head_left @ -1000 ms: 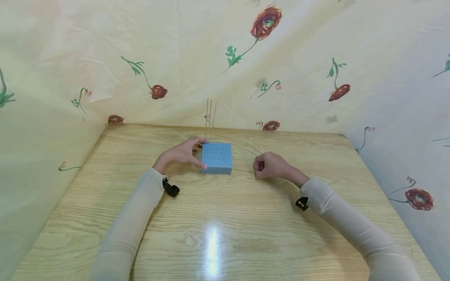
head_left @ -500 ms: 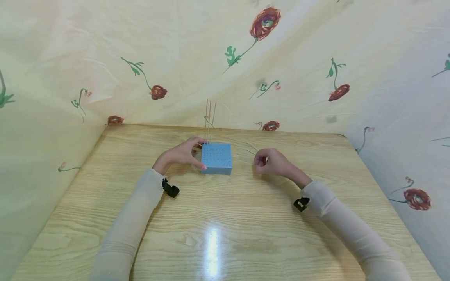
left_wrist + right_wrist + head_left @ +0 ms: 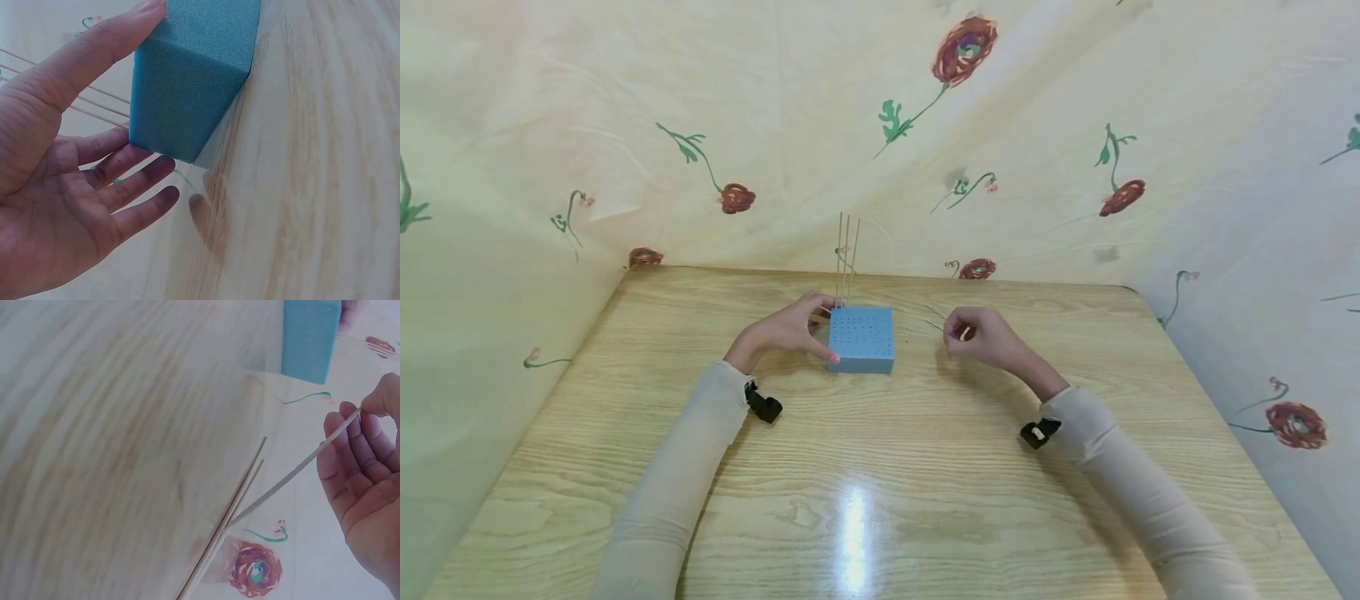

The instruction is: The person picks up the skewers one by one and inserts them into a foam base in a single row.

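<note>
A light blue foam block (image 3: 861, 333) with rows of small holes in its top sits on the table. My left hand (image 3: 786, 325) holds its left side, thumb at the near corner and fingers at the far one. Three thin wooden sticks (image 3: 847, 258) stand upright at the block's far left edge. To the right of the block, my right hand (image 3: 981, 335) pinches the end of another wooden stick (image 3: 294, 474), which slants between thumb and fingertips in the right wrist view. Two loose sticks (image 3: 225, 522) lie on the table close by that hand.
The wood-grain table (image 3: 880, 450) has a bright light reflection near its front. A floral cloth (image 3: 820, 125) hangs behind the table and along both sides. Black wrist mounts (image 3: 763, 402) sit on both sleeves.
My right hand has moved slightly away from me and up, its fingers now pinching a stick. The left hand and the foam block have stayed in place.
</note>
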The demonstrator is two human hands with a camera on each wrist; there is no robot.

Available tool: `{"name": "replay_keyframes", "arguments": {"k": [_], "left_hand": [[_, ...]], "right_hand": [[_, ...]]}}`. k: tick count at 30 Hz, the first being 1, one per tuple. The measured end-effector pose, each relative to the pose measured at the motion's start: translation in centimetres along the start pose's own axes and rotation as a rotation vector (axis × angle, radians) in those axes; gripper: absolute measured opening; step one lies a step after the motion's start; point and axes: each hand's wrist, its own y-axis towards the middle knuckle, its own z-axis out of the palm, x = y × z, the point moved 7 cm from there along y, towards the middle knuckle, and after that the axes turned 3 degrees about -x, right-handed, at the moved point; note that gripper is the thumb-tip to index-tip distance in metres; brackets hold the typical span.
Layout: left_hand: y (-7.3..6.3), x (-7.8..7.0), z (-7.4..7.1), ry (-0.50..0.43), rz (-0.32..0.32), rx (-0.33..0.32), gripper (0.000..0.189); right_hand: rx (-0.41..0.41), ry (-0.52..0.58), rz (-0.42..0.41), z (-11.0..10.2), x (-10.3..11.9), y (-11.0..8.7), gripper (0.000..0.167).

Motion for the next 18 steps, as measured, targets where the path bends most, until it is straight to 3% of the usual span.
{"name": "replay_keyframes", "arguments": {"k": [9, 18], "left_hand": [[-0.2, -0.1, 0.0, -0.001, 0.001, 0.0, 0.097], [0.1, 0.1, 0.0, 0.001, -0.002, 0.001, 0.096]], "right_hand": [[-0.072, 0.086, -0.005, -0.2, 1.0, 0.5, 0.007], [-0.124, 0.138, 0.004, -0.3, 1.8, 1.3, 0.017]]}}
